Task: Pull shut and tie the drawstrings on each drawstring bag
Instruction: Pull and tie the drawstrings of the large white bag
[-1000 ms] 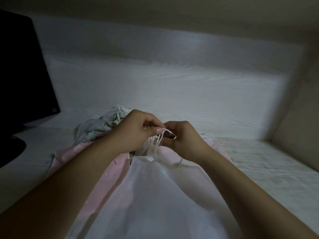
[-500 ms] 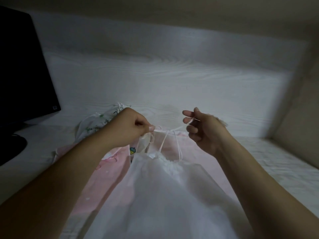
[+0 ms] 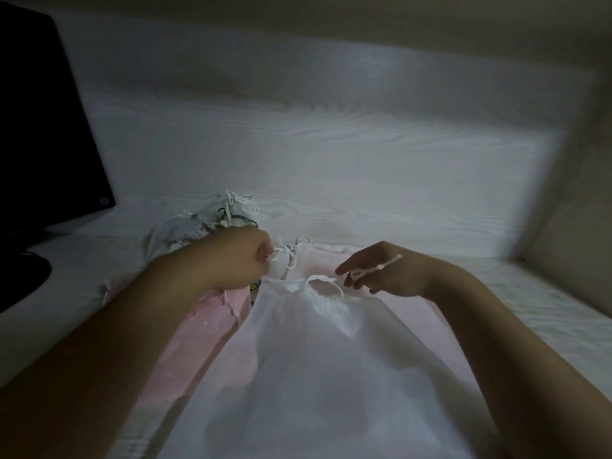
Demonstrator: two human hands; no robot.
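Desk surface (image 3: 546, 313), pale with a wood grain, ran under everything, and a wall panel (image 3: 331, 154) of the same grain stood behind it. A dark monitor (image 3: 39, 127) filled the far left edge. A white bag (image 3: 308, 376) lay lengthwise in the middle, its gathered mouth pointing away from the person and sitting low between the two hands. Under it lay a pink bag (image 3: 198, 336), spread flat and showing on both sides. Beyond the left hand, near the wall panel, sat a small printed bag (image 3: 178, 233) with its cords already knotted on top.

The left hand (image 3: 238, 260) was closed in a fist just left of the white bag's mouth, pinching one end of the white drawstring (image 3: 284, 256), which bunched in small loops right beside its knuckles. The right hand (image 3: 384, 270) was held right of the mouth and slightly above it, fingers loosely curled, with the other cord end (image 3: 377, 267) pinched between thumb and finger; a small knot showed on that end, which lay across the back of the fingers. From there the cord ran in a slack arc down to the puckered mouth. The two hands were apart, the bag's mouth lying below and between them, nearer the person than either grip.
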